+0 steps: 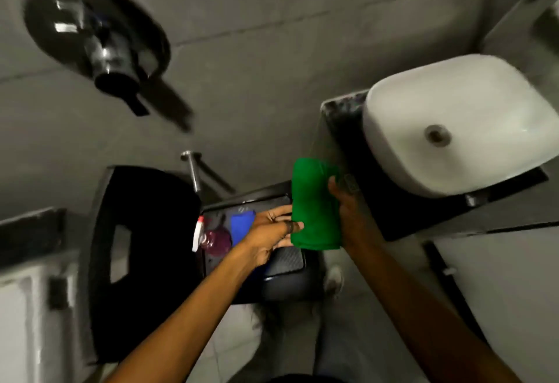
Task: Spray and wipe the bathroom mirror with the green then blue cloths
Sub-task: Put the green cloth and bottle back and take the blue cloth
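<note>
A folded green cloth (314,204) hangs in the middle of the view, above a dark tray. My right hand (348,210) grips its right edge, thumb over the front. My left hand (272,234) touches the cloth's left edge with its fingertips, fingers apart. A blue cloth (242,222) lies folded on the dark tray (284,261), just left of my left hand. A spray bottle (211,239) with pink liquid and a white and red trigger lies on the tray's left side. The mirror is not visible.
A white basin (453,128) sits on a dark counter (423,216) at the right. A black toilet seat (136,249) is at the left, with a chrome tap (192,167) behind it. A large chrome wall fitting (99,46) juts out at the upper left.
</note>
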{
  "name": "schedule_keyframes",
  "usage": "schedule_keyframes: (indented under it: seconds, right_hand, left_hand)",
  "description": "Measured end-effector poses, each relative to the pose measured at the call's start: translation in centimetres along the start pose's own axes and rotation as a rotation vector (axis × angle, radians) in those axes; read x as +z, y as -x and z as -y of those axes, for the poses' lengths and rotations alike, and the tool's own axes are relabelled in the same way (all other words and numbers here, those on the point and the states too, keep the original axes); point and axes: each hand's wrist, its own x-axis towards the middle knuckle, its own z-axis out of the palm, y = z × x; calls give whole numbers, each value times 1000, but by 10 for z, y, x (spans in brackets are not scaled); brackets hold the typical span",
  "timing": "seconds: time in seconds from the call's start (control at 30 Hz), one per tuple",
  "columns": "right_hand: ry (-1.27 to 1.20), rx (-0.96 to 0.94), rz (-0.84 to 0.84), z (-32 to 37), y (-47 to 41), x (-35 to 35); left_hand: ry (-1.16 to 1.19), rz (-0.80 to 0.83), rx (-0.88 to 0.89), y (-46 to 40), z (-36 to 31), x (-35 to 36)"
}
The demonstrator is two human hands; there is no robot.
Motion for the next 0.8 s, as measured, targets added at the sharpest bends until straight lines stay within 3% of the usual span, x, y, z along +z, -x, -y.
schedule_keyframes:
  seconds: [0.1, 0.23, 0.4, 0.47, 0.6, 0.7, 0.8]
  right_hand:
    - [339, 116, -170, -45, -44, -26]
    - [679, 46, -362, -92, -100, -45]
    - [926, 19, -341, -150, -176, -77]
    - [1065, 35, -307, -162, -199, -87]
    - [1162, -43, -406, -167, -214, -90]
    - [1115, -113, -324, -171, -205, -88]
    - [972, -60, -229, -169, -187, -88]
  left_hand:
    - [59, -118, -58, -34, 69, -18]
    - [82, -257, -71, -76, 136, -31]
    - [67, -371, -16, -140, 180, -47]
    - [-24, -529, -19, -156, 186, -57]
    - [-306, -934, -155, -171, 195, -85]
    - [-337, -914, -305, -178, 197, -99]
    - [-383, -772, -369, -183, 197, -110]
